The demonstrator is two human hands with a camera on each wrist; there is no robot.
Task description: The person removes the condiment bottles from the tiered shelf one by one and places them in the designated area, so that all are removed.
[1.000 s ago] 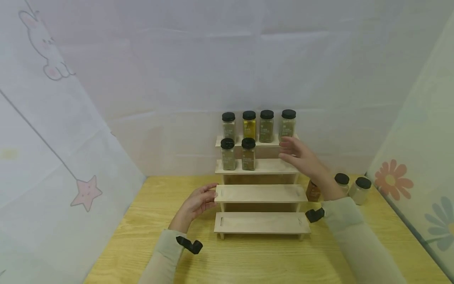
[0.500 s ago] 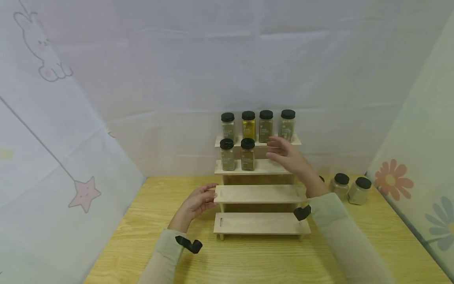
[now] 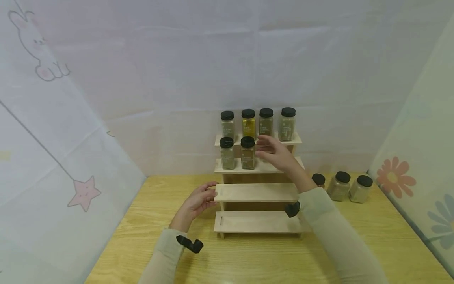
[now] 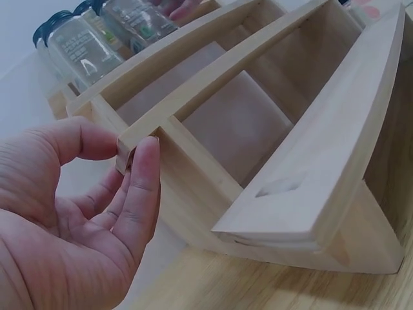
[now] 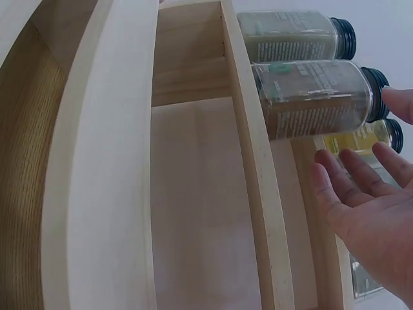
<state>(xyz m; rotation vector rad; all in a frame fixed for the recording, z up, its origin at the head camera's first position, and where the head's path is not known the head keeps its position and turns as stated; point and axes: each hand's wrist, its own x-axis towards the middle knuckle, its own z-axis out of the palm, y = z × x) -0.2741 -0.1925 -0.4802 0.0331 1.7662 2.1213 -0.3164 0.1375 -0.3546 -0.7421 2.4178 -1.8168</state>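
Note:
A stepped wooden rack [image 3: 257,192] stands on the table. My left hand [image 3: 196,202] pinches the left end of its third board from the top between thumb and fingers, as the left wrist view [image 4: 139,152] shows. My right hand [image 3: 278,154] is beside the brown spice jar [image 3: 248,158] on the second tier, fingers spread and holding nothing. In the right wrist view the thumb [image 5: 401,103] lies close to that jar's black lid; whether it touches I cannot tell. A paler green jar [image 3: 227,157] stands left of the brown one.
Several black-lidded jars line the top tier, among them a yellow one [image 3: 248,127] and a pale one [image 3: 287,128] at the right. On the table [image 3: 227,260], right of the rack, stand three more, including a whitish jar [image 3: 360,191]. A white cloth wall [image 3: 184,79] closes the back.
My right hand has moved left along the second tier, from below the rightmost top jar to beside the brown jar. The left hand keeps its place on the rack.

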